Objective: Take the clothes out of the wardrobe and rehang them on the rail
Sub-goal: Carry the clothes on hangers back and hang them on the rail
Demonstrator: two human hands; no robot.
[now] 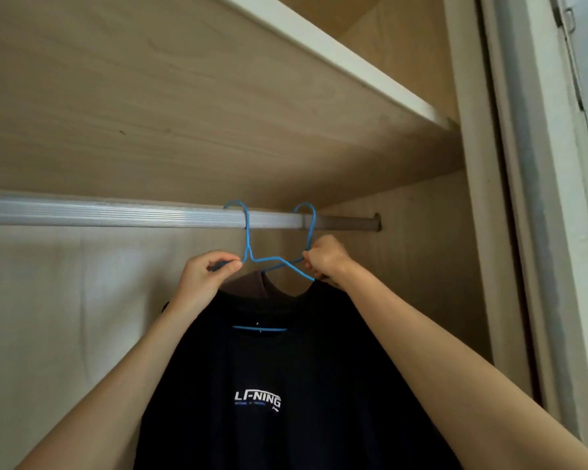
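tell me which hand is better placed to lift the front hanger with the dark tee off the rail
Probably left. The left hand pinches the front hanger just beneath its hook on the rail; the right hand grips by the second hook, farther right.

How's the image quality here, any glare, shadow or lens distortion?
Head view: glare brightens the rail at mid-span, while its right end sits in shadow; the wide lens bows the shelf edge; the dark T-shirt loses fold detail, though its logo stays readable.

The single head-worn camera looked forward and steeply upward from close inside the wardrobe, facing the rail (116, 213) from just below, with the shelf's (218, 113) underside filling the upper frame.
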